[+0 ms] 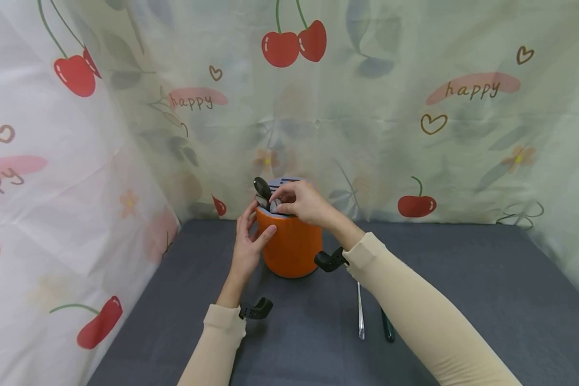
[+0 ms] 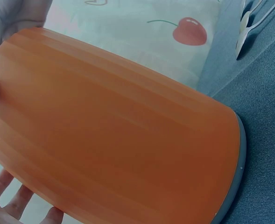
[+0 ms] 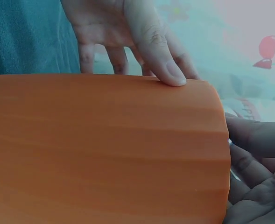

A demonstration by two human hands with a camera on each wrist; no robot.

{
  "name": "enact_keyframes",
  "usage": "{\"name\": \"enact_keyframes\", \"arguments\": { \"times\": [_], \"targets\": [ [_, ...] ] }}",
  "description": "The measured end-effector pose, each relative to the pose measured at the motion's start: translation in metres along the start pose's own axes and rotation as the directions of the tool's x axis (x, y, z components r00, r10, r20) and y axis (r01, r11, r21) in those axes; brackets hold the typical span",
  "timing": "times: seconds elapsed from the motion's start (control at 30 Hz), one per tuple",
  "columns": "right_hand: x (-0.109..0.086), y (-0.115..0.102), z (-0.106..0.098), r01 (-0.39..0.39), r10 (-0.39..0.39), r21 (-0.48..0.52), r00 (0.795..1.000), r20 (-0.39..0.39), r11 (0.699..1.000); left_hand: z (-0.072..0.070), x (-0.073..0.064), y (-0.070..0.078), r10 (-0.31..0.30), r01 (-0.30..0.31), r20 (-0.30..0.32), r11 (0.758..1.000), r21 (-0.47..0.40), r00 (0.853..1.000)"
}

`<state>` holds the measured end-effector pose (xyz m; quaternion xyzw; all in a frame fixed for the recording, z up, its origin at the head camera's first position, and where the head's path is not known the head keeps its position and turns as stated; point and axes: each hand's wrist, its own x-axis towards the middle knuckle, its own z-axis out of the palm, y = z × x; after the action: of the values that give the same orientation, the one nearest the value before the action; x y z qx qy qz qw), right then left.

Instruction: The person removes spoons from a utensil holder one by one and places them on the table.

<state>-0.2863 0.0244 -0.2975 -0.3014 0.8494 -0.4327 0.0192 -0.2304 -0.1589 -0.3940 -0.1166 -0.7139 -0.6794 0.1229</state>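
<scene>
An orange cutlery holder [image 1: 291, 246] with a grey slotted top stands upright at the back of the table. My left hand [image 1: 249, 244] grips its left side near the rim, thumb across the front; in the right wrist view that thumb [image 3: 174, 72] presses on the orange wall. Over the top, my right hand [image 1: 301, 202] pinches a shiny metal spoon [image 1: 275, 206] at the front left of the slots, its lower part hidden inside. Beside it a black spoon [image 1: 262, 187] sticks up out of the holder. The right fingers [image 3: 256, 140] show past the rim in the right wrist view.
On the dark grey tablecloth [image 1: 294, 332], a slim metal utensil handle [image 1: 360, 316] and a dark green handle [image 1: 387, 326] lie near the right forearm. Metal spoons [image 2: 244, 35] show in the left wrist view. A patterned curtain [image 1: 357, 139] hangs close behind the holder.
</scene>
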Motion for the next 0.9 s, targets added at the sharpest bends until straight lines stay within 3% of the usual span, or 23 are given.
{"name": "enact_keyframes", "arguments": {
  "times": [0.3,0.57,0.9],
  "targets": [
    [-0.003,-0.004,-0.007,0.044,-0.035,0.242,0.999,-0.041,0.969,0.000,0.000,0.000,0.006,-0.006,0.001,1.000,0.000,1.000],
    [-0.008,-0.005,-0.016,0.071,-0.049,0.300,0.996,-0.080,0.951,-0.006,0.012,-0.030,0.004,-0.004,-0.011,1.000,0.011,1.000],
    [-0.018,-0.010,-0.037,0.141,-0.070,0.359,0.977,-0.203,0.923,-0.005,0.012,-0.035,0.050,-0.050,-0.024,0.999,0.015,0.998]
  ]
}}
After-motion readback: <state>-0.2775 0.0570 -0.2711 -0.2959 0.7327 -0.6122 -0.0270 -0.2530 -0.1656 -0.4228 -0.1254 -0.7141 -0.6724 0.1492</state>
